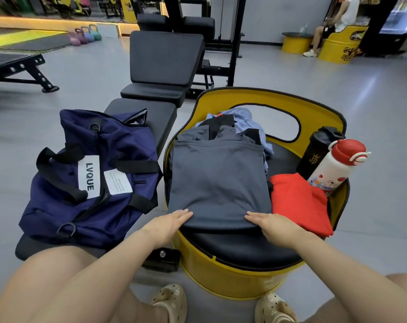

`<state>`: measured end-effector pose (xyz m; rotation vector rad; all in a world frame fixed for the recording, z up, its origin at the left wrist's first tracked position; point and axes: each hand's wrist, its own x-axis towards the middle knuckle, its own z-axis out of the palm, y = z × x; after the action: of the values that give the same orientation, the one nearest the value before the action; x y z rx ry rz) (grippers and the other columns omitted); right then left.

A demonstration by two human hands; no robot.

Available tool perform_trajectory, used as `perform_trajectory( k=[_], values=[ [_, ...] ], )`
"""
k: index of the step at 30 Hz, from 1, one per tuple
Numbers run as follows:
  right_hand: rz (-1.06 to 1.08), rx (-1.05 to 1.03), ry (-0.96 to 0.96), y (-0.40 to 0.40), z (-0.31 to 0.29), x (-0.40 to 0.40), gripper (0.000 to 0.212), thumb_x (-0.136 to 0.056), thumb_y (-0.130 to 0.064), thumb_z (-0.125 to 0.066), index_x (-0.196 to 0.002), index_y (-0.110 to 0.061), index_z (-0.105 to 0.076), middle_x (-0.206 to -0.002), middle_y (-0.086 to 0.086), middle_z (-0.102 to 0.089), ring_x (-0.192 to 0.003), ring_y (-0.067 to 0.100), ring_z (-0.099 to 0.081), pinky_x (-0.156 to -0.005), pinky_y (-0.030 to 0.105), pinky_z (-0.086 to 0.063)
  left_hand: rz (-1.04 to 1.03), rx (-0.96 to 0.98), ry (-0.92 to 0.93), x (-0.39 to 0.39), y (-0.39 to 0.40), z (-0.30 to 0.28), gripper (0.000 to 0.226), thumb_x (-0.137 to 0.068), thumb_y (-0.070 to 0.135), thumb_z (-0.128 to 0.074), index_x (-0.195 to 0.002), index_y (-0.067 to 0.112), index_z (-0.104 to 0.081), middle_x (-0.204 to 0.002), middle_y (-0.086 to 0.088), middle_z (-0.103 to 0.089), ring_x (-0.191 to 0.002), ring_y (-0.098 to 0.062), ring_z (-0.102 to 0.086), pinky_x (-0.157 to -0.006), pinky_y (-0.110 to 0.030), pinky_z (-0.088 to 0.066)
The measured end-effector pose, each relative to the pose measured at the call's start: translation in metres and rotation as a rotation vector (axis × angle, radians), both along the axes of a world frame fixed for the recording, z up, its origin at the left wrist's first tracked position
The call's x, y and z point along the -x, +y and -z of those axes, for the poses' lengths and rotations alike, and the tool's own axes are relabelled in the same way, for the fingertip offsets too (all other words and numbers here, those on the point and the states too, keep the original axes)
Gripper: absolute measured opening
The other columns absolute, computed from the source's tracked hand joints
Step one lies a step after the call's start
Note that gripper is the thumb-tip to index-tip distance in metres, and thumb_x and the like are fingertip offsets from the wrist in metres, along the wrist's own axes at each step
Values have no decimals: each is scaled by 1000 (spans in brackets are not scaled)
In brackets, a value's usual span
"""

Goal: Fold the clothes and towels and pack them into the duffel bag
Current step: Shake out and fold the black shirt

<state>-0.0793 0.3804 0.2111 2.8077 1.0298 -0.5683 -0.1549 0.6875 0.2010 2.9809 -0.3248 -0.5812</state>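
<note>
Now my left hand (172,223) and right hand (271,223) press flat, holding nothing, on the grey folded shirt (217,180) atop the yellow drum seat; careless lifting toward the navy fabric duffel bag (90,178) could undo the fold.

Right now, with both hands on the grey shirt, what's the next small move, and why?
Probably fold the near hem of the grey shirt away from you: the left hand and right hand lie flat on that edge, and it is spread out smooth.
</note>
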Motion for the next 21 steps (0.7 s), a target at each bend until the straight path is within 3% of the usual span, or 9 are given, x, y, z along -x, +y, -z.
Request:
perform_trajectory(
  k=[3, 5, 7, 9, 12, 15, 18, 21],
  values=[
    [121, -132, 52, -8, -11, -3, 53, -93, -3, -36, -142, -22, -43, -147, -1, -43, -131, 19, -44, -106, 27, -34, -148, 157, -99, 2, 11, -9, 41, -92, 4, -39, -130, 19, -49, -130, -5, -55, -118, -24, -52, -95, -30, -40],
    [191, -231, 74, -13, -19, -6, 48, -91, -2, -39, -132, -23, -55, -134, 0, -57, -120, 19, -53, -97, 27, -40, -216, 274, -173, 2, 18, -15, 23, -92, 9, -44, -108, 16, -59, -100, -4, -64, -96, -24, -60, -81, -31, -43],
    [236, -316, 80, -18, -27, -6, 42, -92, -2, -42, -123, -23, -61, -120, -1, -65, -109, 18, -59, -87, 25, -43, -291, 407, -222, 4, 22, -21, 15, -91, 10, -49, -98, 15, -61, -83, 1, -63, -78, -17, -59, -70, -24, -42],
    [262, -357, 84, -22, -34, -6, 35, -92, -5, -47, -117, -22, -64, -110, -2, -69, -101, 18, -62, -79, 23, -42, -361, 498, -234, 5, 24, -25, 13, -91, 11, -52, -95, 19, -62, -80, 2, -63, -73, -13, -56, -66, -17, -39],
    [305, -379, 146, -32, -39, -6, 25, -93, -11, -53, -109, -25, -67, -100, -4, -71, -90, 14, -64, -79, 26, -46, -365, 556, -162, 8, 26, -29, 13, -91, 13, -55, -86, 25, -59, -77, 6, -63, -72, -8, -57, -68, -14, -40],
    [331, -385, 228, -42, -43, -5, 17, -93, -16, -58, -101, -28, -68, -97, -6, -71, -90, 14, -65, -82, 28, -49, -300, 489, -38, 15, 27, -37, 23, -91, 16, -58, -75, 31, -54, -69, 14, -55, -62, 3, -50, -60, -7, -36],
    [338, -418, 335, -48, -48, 0, 16, -93, -14, -61, -92, -28, -68, -92, -8, -71, -83, 6, -64, -76, 19, -49, -312, 535, 88, 19, 27, -40, 12, -92, 13, -57, -81, 14, -62, -65, 8, -50, -54, 4, -47, -58, -9, -36],
    [412, -512, 476, -50, -55, 6, 16, -93, -9, -59, -81, -16, -66, -73, -6, -64, -65, 1, -57, -62, 15, -46, -452, 778, 212, 22, 26, -43, 9, -94, 7, -52, -89, 3, -59, -74, -3, -52, -64, -5, -47, -63, -13, -42]
  ],
)
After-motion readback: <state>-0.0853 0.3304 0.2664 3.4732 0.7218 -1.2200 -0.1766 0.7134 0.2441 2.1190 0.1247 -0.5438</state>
